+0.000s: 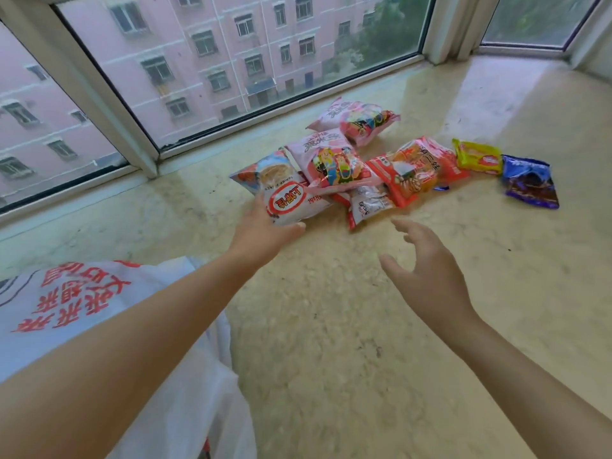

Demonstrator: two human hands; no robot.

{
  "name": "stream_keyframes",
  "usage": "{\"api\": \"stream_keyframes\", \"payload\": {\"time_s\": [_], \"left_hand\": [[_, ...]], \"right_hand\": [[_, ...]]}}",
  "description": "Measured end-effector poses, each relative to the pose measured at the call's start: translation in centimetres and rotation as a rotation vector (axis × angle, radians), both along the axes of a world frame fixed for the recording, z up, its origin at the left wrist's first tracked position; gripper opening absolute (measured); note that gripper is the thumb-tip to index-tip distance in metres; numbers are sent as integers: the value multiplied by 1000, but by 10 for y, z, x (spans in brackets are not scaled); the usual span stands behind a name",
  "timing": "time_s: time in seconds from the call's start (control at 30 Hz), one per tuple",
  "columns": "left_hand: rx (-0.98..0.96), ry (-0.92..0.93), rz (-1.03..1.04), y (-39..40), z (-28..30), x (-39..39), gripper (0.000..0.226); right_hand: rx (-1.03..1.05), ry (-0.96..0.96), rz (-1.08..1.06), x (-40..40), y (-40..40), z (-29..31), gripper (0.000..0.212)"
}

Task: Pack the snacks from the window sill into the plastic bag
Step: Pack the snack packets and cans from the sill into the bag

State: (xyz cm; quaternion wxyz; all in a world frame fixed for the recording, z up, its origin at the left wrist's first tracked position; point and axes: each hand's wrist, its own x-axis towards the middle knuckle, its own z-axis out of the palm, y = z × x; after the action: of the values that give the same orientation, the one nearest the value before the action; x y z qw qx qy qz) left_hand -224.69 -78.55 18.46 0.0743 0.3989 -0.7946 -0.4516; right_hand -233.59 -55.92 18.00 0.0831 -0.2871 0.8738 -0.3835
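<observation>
Several snack packets lie in a loose pile on the marble window sill (331, 309). My left hand (261, 231) grips the near end of a white and blue shrimp cracker packet (281, 190) at the pile's left. Two pink packets (331, 164) (356, 119) lie behind it, with a red and orange packet (417, 170), a small white and red packet (367, 203), a yellow packet (478, 156) and a purple packet (530, 182) to the right. My right hand (427, 276) hovers open just short of the pile. A white plastic bag (82, 303) with red lettering lies at the lower left, under my left forearm.
Window glass and a white frame (109, 104) rise directly behind the pile. A second window corner post (450, 28) stands at the back right. Bare sill stretches between the bag and the snacks and off to the right.
</observation>
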Motion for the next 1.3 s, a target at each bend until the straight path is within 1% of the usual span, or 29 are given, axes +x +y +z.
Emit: {"api": "stream_keyframes", "payload": {"time_s": [0.07, 0.13, 0.2, 0.23, 0.27, 0.33, 0.47, 0.53, 0.63, 0.67, 0.73, 0.77, 0.9, 1.07, 1.17, 1.3], "left_hand": [[-50, -23, 69, -16, -7, -11, 93], [-98, -120, 106, -32, -17, -23, 102], [-173, -240, 91, -46, -27, -35, 104], [-229, -296, 63, -51, -32, -41, 100], [-298, -330, 33, -54, -34, -47, 95], [-437, -339, -41, -58, -39, -56, 89], [-520, -356, -113, -69, -57, -75, 86], [-528, -345, -119, -76, -63, -82, 83], [-518, -307, -181, -92, -67, -82, 87], [-536, -309, -215, -99, -69, -79, 88], [-581, -322, -259, -108, -71, -72, 90], [-595, -330, -275, -111, -72, -69, 92], [-589, -366, -351, -112, -68, -57, 96], [-691, -399, -384, -108, -43, -29, 84], [-716, -415, -367, -102, -22, 1, 80], [-786, -411, -360, -91, 9, 53, 78]], "right_hand": [[-82, -85, -44, -15, -23, -1, 52], [-137, -139, -80, -32, -48, -5, 50], [-159, -131, -103, -49, -73, -10, 51], [-149, -105, -113, -58, -85, -13, 55], [-122, -77, -123, -69, -98, -16, 60], [-17, -8, -134, -88, -117, -16, 68], [301, 170, -17, -120, -159, -12, 81], [372, 134, 17, -129, -178, -13, 88], [382, -5, 16, -133, -204, -14, 106], [436, 3, 27, -131, -211, -14, 108], [549, 84, 45, -126, -221, -16, 104], [559, 123, 34, -122, -224, -16, 101], [444, 207, -24, -107, -222, -16, 93], [332, 253, -16, -81, -196, -1, 90], [264, 277, -1, -50, -172, 15, 90], [135, 273, 49, 5, -139, 42, 84]]}}
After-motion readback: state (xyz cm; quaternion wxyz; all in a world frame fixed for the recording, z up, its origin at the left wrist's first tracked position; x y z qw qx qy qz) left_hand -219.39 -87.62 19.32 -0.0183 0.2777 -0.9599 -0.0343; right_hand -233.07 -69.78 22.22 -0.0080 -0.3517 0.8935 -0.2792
